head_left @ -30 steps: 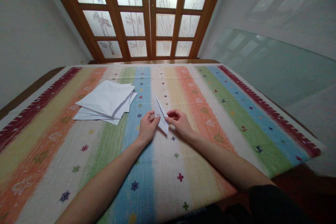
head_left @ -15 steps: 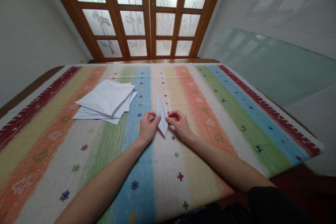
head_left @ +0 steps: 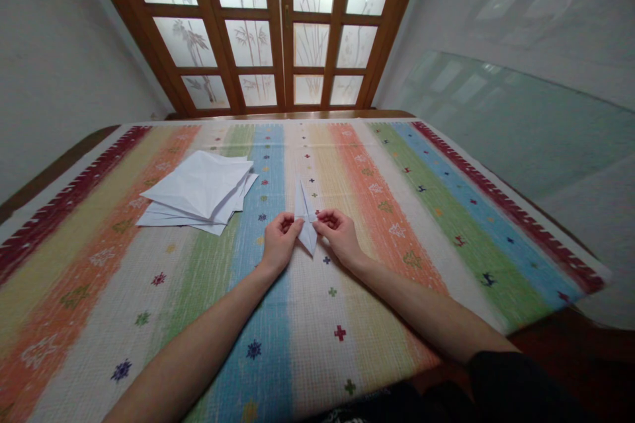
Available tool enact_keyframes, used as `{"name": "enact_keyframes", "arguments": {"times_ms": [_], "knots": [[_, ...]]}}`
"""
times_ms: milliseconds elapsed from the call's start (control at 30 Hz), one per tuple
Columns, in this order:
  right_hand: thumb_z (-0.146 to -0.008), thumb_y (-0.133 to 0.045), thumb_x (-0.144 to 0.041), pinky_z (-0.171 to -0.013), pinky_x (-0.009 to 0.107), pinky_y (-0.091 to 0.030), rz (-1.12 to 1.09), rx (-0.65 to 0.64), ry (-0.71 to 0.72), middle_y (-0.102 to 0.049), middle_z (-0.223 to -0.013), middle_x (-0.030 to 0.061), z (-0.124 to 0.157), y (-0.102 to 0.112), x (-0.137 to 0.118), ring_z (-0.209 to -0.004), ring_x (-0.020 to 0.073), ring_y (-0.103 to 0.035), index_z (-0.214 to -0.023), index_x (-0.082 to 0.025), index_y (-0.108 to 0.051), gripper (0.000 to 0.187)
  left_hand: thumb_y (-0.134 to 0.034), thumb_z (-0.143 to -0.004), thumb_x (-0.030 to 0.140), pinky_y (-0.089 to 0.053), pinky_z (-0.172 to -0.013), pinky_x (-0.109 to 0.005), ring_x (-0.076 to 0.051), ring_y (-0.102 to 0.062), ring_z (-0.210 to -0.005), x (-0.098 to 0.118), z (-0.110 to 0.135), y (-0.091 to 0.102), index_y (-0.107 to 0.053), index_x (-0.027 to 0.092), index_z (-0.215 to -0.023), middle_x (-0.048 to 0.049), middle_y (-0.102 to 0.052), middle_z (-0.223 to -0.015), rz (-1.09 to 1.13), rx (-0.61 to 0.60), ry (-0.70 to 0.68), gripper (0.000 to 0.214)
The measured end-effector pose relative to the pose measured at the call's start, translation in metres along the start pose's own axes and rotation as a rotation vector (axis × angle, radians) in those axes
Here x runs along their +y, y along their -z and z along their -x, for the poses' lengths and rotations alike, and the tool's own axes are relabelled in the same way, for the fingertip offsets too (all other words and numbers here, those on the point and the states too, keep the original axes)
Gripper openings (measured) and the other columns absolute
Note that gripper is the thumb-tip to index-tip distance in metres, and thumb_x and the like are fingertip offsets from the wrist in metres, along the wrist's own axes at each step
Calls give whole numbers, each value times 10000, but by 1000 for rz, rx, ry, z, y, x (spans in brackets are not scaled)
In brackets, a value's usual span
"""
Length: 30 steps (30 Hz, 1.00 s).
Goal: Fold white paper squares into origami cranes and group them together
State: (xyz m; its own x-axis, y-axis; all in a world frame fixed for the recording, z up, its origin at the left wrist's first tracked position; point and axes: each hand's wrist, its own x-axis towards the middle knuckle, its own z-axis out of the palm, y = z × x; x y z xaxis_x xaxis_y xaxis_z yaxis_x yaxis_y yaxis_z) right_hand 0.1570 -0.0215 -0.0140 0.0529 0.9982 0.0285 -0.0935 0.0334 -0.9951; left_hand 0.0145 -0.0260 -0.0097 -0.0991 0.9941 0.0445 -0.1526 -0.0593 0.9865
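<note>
Pinching folded white paper [head_left: 307, 239] by edges w/ fingers of L hand [head_left: 281, 239] & R hand [head_left: 340, 235] at desk [head_left: 370, 340], just right of paper stack [head_left: 201, 182]; now pointing it straighter ahead vs. 1 sec. ago, apparently aligning folds.

Bright backlight from the glazed doors [head_left: 286, 46]; dim side walls [head_left: 54, 53].

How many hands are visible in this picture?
2: the left hand pinches the left side of the folded white paper, the right hand its right side. No others show.
</note>
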Motion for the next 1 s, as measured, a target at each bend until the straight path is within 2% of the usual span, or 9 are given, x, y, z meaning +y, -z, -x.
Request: {"name": "enact_keyframes", "arguments": {"times_ms": [167,300,433,533,800,933,1000], "knots": [[-618,-754,-354,-582,274,-470,24,44,35,-626,-706,6,4,-5,-4,-610,139,-565,-760,-197,-615,253,-690,-696,342,-432,-553,-221,-110,-548,-552,-2,3,0,-607,159,-683,23,-618,-617,-95,41,-68,201],[-622,-771,-363,-515,256,-412,21,55,5,-564,-634,-34,7,-8,-7,-518,108,-487,-768,-191,-615,274,-671,-731,341,-448,-580,-232,-123,-570,-593,-2,7,-1,-645,163,-729,7,-650,-676,-167,78,-127,180],[-622,-785,-376,-483,238,-377,-33,13,-22,-533,-605,-50,10,-11,-7,-501,93,-455,-745,-189,-600,290,-669,-747,328,-471,-650,-249,-137,-593,-662,-1,10,-2,-665,169,-753,-12,-677,-736,-220,117,-223,159],[-599,-801,-363,-494,232,-399,-101,38,-20,-561,-643,-47,11,-13,-5,-517,92,-481,-766,-196,-583,321,-659,-761,324,-472,-657,-250,-136,-590,-663,0,10,-1,-651,167,-753,-11,-663,-717,-210,140,-247,158],[-655,-759,-344,-610,276,-472,-35,56,96,-626,-719,3,10,-12,-4,-653,141,-572,-760,-198,-617,228,-652,-782,357,-479,-627,-247,-129,-587,-630,-4,11,-2,-641,166,-758,-6,-648,-696,-180,108,-240,193],[-697,-730,-334,-585,278,-465,38,106,164,-622,-705,4,15,-14,-5,-628,141,-561,-766,-198,-623,186,-673,-772,328,-504,-734,-289,-163,-634,-801,-2,11,-3,-684,179,-741,-48,-689,-859,-275,146,-351,153],[-714,-725,-331,-571,271,-460,81,143,215,-610,-696,-5,17,-14,-7,-615,137,-553,-783,-201,-621,180,-688,-762,323,-505,-730,-286,-170,-630,-855,-1,11,-3,-700,185,-717,-55,-676,-902,-323,189,-411,146]]}}
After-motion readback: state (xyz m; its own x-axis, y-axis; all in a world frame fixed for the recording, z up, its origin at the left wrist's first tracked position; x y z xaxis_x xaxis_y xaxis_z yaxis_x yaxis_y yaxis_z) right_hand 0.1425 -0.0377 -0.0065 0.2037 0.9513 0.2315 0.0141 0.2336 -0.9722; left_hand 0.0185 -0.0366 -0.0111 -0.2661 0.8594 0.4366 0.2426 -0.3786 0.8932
